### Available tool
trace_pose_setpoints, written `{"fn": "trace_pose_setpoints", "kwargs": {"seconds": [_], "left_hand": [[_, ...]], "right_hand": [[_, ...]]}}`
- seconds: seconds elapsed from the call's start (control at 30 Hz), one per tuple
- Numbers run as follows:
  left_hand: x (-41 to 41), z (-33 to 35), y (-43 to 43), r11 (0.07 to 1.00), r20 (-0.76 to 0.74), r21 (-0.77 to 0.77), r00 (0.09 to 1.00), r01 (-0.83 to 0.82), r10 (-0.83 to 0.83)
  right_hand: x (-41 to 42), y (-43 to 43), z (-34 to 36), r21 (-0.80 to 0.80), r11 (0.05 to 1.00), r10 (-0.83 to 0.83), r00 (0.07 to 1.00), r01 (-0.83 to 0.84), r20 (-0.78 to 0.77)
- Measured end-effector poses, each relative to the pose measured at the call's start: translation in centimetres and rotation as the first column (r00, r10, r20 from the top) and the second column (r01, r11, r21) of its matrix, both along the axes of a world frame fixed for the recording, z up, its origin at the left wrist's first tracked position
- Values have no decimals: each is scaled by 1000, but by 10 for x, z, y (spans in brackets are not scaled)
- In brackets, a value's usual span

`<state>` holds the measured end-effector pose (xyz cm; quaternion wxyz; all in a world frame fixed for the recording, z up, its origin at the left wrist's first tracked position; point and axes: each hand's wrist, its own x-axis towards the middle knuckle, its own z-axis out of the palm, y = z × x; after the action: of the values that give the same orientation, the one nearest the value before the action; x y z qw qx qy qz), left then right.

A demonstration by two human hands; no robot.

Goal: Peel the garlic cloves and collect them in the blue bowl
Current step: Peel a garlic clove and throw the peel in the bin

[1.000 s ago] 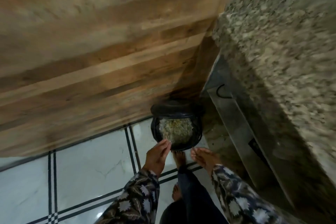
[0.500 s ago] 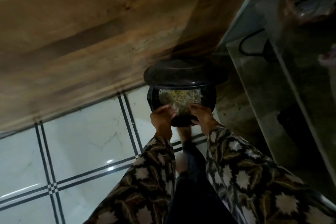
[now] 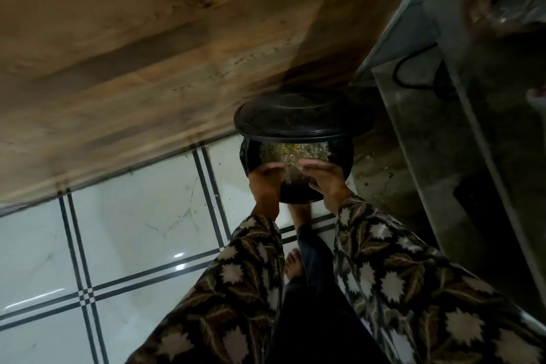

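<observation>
No garlic clove and no blue bowl is in view. A round black waste bin (image 3: 345,156) stands on the floor with its lid (image 3: 304,118) raised, and pale yellowish scraps (image 3: 295,152) lie inside it. My left hand (image 3: 266,183) and my right hand (image 3: 323,179) hover close together over the front of the bin's opening. Their fingers are loosely bent toward each other, and I see nothing held in them. Patterned sleeves cover both my arms.
A wooden panel (image 3: 147,68) rises behind the bin. White floor tiles (image 3: 133,230) with black lines spread to the left. A grey metal cabinet (image 3: 443,142) with a black cable loop (image 3: 413,71) stands on the right. My bare feet (image 3: 294,264) are just below the bin.
The view has moved closer to the bin. My hands came together from apart at the bin's front and now hang over its opening. The lid stays raised.
</observation>
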<state>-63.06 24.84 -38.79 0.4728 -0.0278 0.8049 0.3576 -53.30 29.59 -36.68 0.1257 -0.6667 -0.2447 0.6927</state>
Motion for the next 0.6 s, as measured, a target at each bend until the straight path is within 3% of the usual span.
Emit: {"fn": "trace_pose_setpoints", "kwargs": {"seconds": [0.1,0.27,0.47,0.6], "left_hand": [[2,10,-2,997,20,62,998,55,-57],[6,53,-8,985,154,149,986,-90,67],[20,146,-39,953,241,279,969,-116,47],[37,220,-58,961,249,237,965,-145,84]], "right_hand": [[1,-1,5,34,999,-15,1000,15,-3],[9,-5,33,-74,996,-51,998,53,28],[41,-31,136,-53,998,-36,996,32,-81],[69,-58,207,-21,997,-73,988,71,-135]]}}
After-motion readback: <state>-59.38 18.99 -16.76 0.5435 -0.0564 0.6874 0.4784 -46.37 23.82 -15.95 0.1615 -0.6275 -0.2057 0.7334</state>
